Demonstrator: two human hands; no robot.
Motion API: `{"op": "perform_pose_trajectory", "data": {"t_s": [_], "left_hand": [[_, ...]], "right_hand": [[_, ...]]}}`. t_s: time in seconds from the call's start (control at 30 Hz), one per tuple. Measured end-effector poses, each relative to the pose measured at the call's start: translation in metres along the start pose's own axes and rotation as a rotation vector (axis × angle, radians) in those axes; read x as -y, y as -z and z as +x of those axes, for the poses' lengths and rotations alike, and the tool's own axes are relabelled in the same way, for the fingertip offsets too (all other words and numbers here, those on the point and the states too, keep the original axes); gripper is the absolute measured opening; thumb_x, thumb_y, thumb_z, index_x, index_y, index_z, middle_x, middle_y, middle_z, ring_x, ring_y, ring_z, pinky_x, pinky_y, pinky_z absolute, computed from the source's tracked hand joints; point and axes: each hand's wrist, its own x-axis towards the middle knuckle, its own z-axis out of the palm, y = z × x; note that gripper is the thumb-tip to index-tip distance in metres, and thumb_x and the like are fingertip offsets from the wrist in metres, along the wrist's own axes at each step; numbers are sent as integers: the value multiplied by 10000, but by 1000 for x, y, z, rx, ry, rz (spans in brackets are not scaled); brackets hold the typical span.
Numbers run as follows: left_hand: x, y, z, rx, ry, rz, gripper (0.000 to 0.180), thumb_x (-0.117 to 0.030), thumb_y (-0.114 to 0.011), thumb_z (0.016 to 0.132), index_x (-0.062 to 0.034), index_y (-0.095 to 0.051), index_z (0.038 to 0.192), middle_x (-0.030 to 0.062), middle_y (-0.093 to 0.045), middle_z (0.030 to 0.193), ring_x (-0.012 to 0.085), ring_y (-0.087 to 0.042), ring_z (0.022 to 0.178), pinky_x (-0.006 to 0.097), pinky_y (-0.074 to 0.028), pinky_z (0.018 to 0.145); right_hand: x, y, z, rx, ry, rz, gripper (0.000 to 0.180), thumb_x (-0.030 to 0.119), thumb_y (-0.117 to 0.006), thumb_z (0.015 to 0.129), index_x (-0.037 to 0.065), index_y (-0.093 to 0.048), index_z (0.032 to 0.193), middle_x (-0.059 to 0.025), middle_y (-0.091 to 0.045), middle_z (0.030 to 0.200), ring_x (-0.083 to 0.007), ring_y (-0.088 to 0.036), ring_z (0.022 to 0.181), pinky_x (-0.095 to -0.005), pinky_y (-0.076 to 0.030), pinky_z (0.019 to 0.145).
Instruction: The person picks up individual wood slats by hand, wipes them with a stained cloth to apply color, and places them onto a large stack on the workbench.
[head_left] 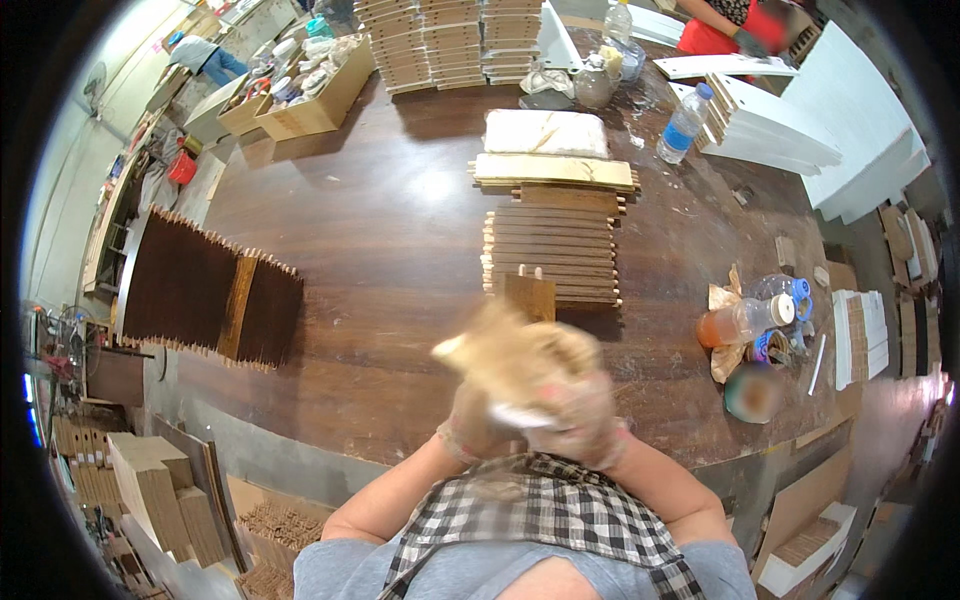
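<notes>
Close to my body, both hands are smeared by motion around a crumpled tan rag (550, 370). My right hand (585, 425), in a pale glove, is closed on the rag. Also gloved, my left hand (474, 418) is beside the rag's near left side, its fingers hidden or blurred. Beyond the rag a brown wooden slat (530, 296) sticks out, two pegs at its far end. Rag and hands hide its middle. Just past it lies a row of dark brown slats (553, 245) with pale pegged ends.
Left on the table (380, 330) stands a block of dark pegged slats (185, 285). Paler slats (555, 170) and a white package (546, 133) lie behind the row. Bottles (745, 322) and an open jar (753, 392) stand right. Far right, a person (715, 25) works beside white panels (850, 120).
</notes>
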Motion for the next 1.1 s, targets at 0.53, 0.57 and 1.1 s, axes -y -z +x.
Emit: {"op": "perform_pose_trajectory", "data": {"t_s": [0.53, 0.57, 1.1], "left_hand": [[-31, 9, 9, 48, 274, -985, 490, -406, -385, 1040, -68, -481, 1381, 114, -580, 1271, 240, -612, 1067, 371, -531, 907], [-33, 3, 14, 68, 129, -951, 446, -353, -444, 1024, -68, -499, 1362, 130, -585, 1279, 252, -609, 1103, 376, -532, 929], [-40, 56, 19, -131, 119, -944, 686, -594, -345, 1009, -28, -492, 1367, 173, -607, 1237, 302, -614, 1097, 469, -518, 967]], "right_hand": [[-58, -36, 63, -286, 121, -226, 551, 54, -717, 753, 119, -606, 1290, -169, -553, 1250, -307, -569, 1178, -399, -522, 963], [-39, -51, 50, -125, -65, -94, 468, 96, -718, 762, 130, -642, 1222, -180, -559, 1257, -337, -568, 1180, -420, -531, 944], [23, 4, -43, 144, -163, 55, 384, 124, -807, 741, 204, -723, 1107, -129, -630, 1167, -283, -677, 975, -371, -587, 817]]}}
